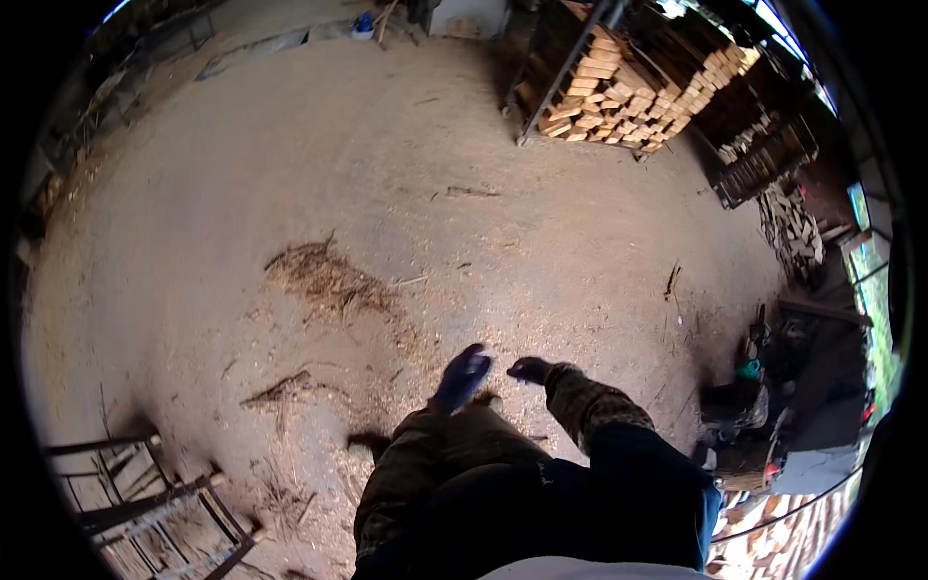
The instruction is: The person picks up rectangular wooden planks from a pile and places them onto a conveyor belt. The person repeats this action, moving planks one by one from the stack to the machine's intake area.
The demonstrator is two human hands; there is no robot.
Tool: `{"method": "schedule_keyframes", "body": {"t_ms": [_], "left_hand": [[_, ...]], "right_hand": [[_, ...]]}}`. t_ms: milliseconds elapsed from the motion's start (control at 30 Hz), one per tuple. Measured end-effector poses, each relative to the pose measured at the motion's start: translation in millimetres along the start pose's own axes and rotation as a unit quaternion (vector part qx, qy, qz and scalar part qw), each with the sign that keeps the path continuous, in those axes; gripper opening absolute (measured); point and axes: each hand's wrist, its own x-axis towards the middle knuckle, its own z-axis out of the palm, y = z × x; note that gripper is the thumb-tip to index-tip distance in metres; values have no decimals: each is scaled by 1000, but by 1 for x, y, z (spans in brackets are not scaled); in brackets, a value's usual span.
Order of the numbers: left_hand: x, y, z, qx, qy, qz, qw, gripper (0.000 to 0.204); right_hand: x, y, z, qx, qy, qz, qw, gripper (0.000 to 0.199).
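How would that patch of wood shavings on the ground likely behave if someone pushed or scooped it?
The shavings patch looks thin and stringy, so a push would probably scatter it rather than slide it whole. Its loose, frayed edges suggest it is light for its bulk and would likely spill when lifted.

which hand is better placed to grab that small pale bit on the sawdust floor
Probably the left. The pale bit lies just left of the left sleeve, with the blue-gloved left hand nearer; the right hand is farther across. Both look empty.
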Motion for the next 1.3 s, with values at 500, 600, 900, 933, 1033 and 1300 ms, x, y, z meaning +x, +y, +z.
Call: {"method": "schedule_keyframes", "body": {"t_ms": [500, 600, 900, 933, 1033, 1300], "left_hand": [[220, -73, 30, 434, -231, -316, 812, 21], [236, -93, 75, 457, -243, -474, 712, 17], [558, -140, 323, 447, -338, -337, 756, 30], [623, -135, 361, 401, -327, -279, 809, 32], [822, -76, 526, 188, -295, -87, 933, 41], [953, -25, 854, 146, -343, -17, 928, 30]], "right_hand": [[4, 256, -94, 540, 161, 50, 824, 51], [-1, 320, -173, 622, 243, 37, 743, 53], [-37, 553, -233, 494, 261, 359, 747, 45], [-38, 564, -236, 524, 254, 357, 730, 46], [-35, 595, -248, 606, 228, 358, 673, 46], [-17, 731, -293, 612, 122, 424, 657, 45]]}}
